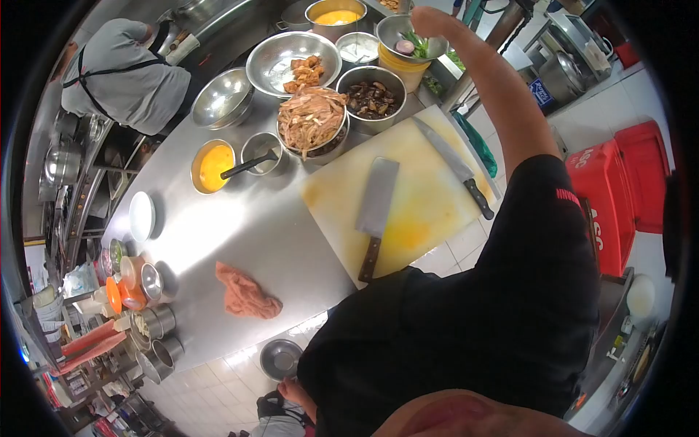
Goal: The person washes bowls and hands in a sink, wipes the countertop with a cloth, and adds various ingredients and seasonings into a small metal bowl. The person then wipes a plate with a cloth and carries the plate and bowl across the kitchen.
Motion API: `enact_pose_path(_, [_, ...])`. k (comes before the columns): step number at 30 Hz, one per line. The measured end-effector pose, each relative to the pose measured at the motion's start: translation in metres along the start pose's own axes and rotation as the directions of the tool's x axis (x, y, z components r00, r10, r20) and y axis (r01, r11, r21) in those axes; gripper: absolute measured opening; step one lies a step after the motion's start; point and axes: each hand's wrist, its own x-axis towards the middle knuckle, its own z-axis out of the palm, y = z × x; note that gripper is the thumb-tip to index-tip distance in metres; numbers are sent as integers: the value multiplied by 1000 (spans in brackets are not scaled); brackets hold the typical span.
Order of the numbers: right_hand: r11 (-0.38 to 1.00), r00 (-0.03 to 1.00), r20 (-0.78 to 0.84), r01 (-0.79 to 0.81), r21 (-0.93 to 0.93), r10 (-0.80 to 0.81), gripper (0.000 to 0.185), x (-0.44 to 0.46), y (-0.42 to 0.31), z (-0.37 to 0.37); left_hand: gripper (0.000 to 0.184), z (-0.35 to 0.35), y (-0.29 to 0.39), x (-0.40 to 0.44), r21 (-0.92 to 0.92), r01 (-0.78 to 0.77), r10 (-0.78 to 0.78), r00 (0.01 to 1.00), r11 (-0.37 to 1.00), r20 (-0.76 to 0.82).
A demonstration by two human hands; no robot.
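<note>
My right hand (429,22) is stretched out at the top, its fingers closed over the edge of a metal bowl (391,28) with a purple onion (405,47) and greens (420,45); anything inside it is hidden. Low at my left side, my left hand (293,392) is closed at the rim of an empty metal bowl (281,359). A cleaver (379,195) and a long knife (445,152) lie untouched on the stained cutting board (320,191).
Pots of shredded food (312,116) and dark pieces (372,99) stand behind the board. Yellow liquid (216,167) and a pink cloth (246,293) are on the steel table (182,320). A person (131,76) works at upper left; a red cooler (601,193) stands right.
</note>
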Motion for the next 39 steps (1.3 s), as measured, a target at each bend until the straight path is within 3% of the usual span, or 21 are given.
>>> enact_pose_path(1, [993,997,18,76,-86,-75,14,2,6,-4,17,-2,4,1,-24,16,-15,999,1000,35])
enact_pose_path(4, [959,991,-31,-115,258,128,18,5,13,-11,15,-3,30,-4,-22,64,-61,994,998,89])
enact_pose_path(6, [911,979,-19,-181,371,202,14,-8,-3,-32,13,24,106,-41,74,94,-98,994,993,42])
enact_pose_path(7, [880,972,-12,-208,427,236,13,-20,-18,-42,13,17,97,-30,60,106,-113,987,993,116])
enact_pose_path(9, [915,963,-181,-116,387,199,18,-40,-42,-41,12,3,81,-8,34,131,-135,957,991,257])
enact_pose_path(11, [884,984,-15,-152,443,177,22,-38,-57,-32,12,1,82,-8,37,104,-109,973,994,201])
enact_pose_path(14, [826,928,136,-370,425,346,26,-38,-72,-23,12,4,88,-15,71,27,-35,994,997,106])
enact_pose_path(15, [829,930,115,-365,424,350,25,-35,-72,-16,12,4,91,-19,89,-2,-4,997,996,74])
enact_pose_path(17, [835,930,75,-356,419,359,23,-22,-63,10,12,-11,78,-2,10,61,-62,977,998,202])
enact_pose_path(18, [899,960,-15,-257,356,280,22,-14,-52,33,12,-17,71,4,-27,97,-86,960,995,266])
enact_pose_path(21, [974,955,-273,-55,218,115,19,4,-24,62,12,8,100,-28,70,-13,13,1000,997,6])
enact_pose_path(23, [963,881,-444,-46,265,164,18,6,-6,56,13,8,101,-28,70,-30,29,999,997,18])
enact_pose_path(24, [916,866,-367,-215,339,339,12,9,-10,43,14,8,102,-28,70,-38,36,999,997,24])
enact_pose_path(27, [941,930,-301,-110,320,211,15,-8,-5,0,16,3,106,-21,96,-22,12,995,995,101])
enact_pose_path(28, [994,960,-260,95,-50,-105,11,-17,1,-17,16,5,112,-25,74,-24,17,996,997,83])
enact_pose_path(29, [846,951,-236,-45,531,199,10,-27,-8,-28,16,13,124,-30,52,-26,23,998,998,64])
enact_pose_path(30, [376,903,-42,-135,917,427,9,-39,-23,-40,16,22,133,-35,28,-28,27,999,999,46])
enact_pose_path(31, [-236,836,245,-144,961,491,9,-42,-30,-45,17,28,139,-39,-33,-40,42,998,999,45])
enact_pose_path(35, [-711,938,246,0,703,244,8,-42,-54,-15,19,42,151,-39,-164,-91,102,993,982,57])
enact_pose_path(36, [-754,917,273,44,656,292,7,-63,-81,-50,19,47,156,-40,-178,-93,108,991,980,78])
enact_pose_path(39, [-888,978,158,49,457,135,11,-69,-108,-41,17,56,161,-36,-225,-104,134,983,969,125])
